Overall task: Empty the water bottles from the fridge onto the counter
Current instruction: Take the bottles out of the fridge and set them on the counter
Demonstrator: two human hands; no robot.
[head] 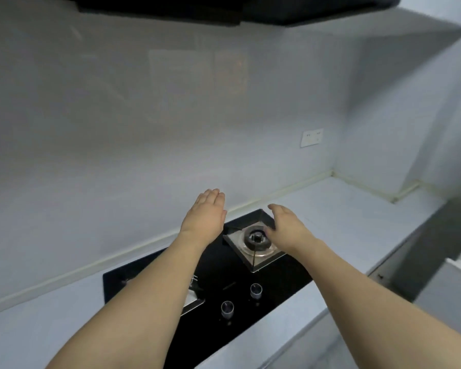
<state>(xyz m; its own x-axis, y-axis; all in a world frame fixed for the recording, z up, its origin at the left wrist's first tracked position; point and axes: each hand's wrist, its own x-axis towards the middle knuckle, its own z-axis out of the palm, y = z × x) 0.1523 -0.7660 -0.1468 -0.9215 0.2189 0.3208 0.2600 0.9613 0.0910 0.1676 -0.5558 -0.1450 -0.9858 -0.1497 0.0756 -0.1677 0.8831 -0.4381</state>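
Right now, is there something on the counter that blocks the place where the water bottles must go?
No bottles or fridge are in view. The counter to the right of the black hob shows nothing standing on it. Both the left hand and right hand hover open and empty above the hob.

One view only, head-worn, wide-angle; straight lines bow toward the frame edges. Looks forward and down from standing height over the desk point(338, 209), horizon tilted, the right side sitting higher. Stove point(224, 278) lies close below centre. Both forearms enter from the bottom edge, left hand point(204, 217) and right hand point(286, 227) mid-frame. Wall point(117, 129) fills the upper half; hood point(224, 9) cuts the top edge. Wall socket point(311, 137) at right, farther off.
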